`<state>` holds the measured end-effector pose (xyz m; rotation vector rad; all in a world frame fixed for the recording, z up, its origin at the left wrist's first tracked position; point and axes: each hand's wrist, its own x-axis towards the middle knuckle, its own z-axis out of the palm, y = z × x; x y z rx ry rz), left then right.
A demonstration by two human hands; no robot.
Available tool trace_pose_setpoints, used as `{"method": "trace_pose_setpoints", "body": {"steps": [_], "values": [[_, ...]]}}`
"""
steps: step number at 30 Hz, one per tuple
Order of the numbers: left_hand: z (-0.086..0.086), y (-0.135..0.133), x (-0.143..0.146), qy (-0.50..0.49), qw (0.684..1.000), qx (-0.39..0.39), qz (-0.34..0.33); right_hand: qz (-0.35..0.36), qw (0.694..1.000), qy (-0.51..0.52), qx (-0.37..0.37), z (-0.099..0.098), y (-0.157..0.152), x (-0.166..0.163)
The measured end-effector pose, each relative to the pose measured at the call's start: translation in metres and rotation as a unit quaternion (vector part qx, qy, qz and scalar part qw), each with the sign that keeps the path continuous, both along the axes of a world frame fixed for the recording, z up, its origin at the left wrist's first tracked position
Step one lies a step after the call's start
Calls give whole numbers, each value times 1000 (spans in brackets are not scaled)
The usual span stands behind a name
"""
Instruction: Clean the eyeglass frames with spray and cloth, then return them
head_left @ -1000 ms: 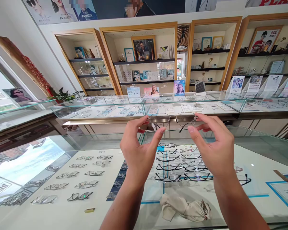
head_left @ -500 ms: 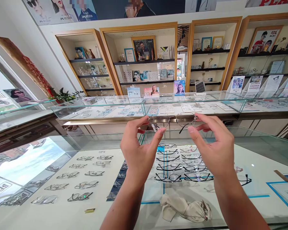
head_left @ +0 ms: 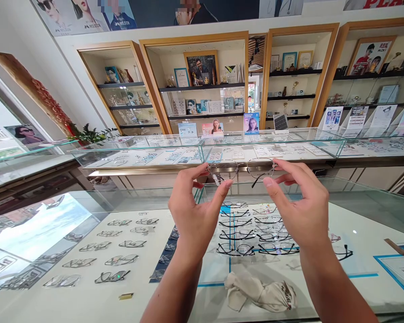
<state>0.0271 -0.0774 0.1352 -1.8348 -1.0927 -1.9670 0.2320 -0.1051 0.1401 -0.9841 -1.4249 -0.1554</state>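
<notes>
Two hands [head_left: 195, 211] [head_left: 301, 208] holding eyeglasses [head_left: 229, 168]; glass case [head_left: 366, 197], spectacles [head_left: 244, 249] inside

A pair of eyeglasses [head_left: 242, 164] is held between the left hand [head_left: 197, 204] and the right hand [head_left: 301, 202], above the bench [head_left: 97, 307]. Between the forearms, two columns of display eyeglasses [head_left: 236, 233] lie in rows, with a cloth [head_left: 256, 292] on their near side. Left of the left forearm lie two further columns of frames [head_left: 121, 259], a small tag [head_left: 125, 296] before them. Beyond the bench runs a glass display case [head_left: 272, 149], leaflets [head_left: 252, 123] standing on top and a plant [head_left: 90, 134] near its left end; wall cabinets [head_left: 195, 38] stand behind.
</notes>
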Motion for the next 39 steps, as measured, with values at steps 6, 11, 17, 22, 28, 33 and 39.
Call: {"method": "trace_pose_setpoints", "body": {"steps": [6,11,17,22,28,33,39], "values": [[0,0,0,1,1000,-2,3,0,1000,1,5,0,0,0],[0,-1,0,-2,1000,-7,-1,3,1000,3,3,1,-1,0],[0,-2,0,0,1000,0,2,1,1000,2,-1,2,-3,-1],[1,-2,0,5,1000,9,12,2,1000,1,4,2,-2,0],[1,-1,0,3,1000,9,12,-5,1000,-1,11,1,-3,0],[1,-1,0,4,1000,1,15,1,1000,5,12,2,-3,0],[1,-1,1,6,1000,5,12,0,1000,0,7,2,-3,0]]}}
